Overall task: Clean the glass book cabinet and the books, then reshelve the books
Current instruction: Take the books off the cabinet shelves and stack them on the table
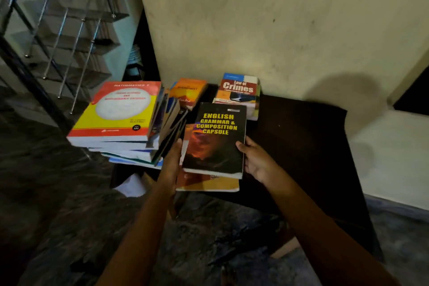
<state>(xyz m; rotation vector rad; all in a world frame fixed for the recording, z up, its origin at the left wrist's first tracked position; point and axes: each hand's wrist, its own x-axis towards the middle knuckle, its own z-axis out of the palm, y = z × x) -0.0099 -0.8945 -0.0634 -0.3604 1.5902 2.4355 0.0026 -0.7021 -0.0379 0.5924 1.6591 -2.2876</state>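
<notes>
A black book titled English Grammar & Composition Capsule (217, 139) lies on top of an orange book (206, 183) on a dark table (301, 137). My right hand (254, 160) holds the black book's right edge, thumb on the cover. My left hand (171, 165) lies with straight fingers against the left side of this small pile. To the left stands a stack of books topped by a red and yellow Mathematics book (120, 109), with several thin books (169, 123) leaning on its right side. An orange Alchemist book (188, 91) and a Law of Crimes book (239, 93) lie at the back.
A cream wall (278, 18) rises right behind the table. A staircase with a metal railing (58, 25) is at the left. A white ledge (392, 153) lies at the right. The floor (46, 193) is dark and patterned.
</notes>
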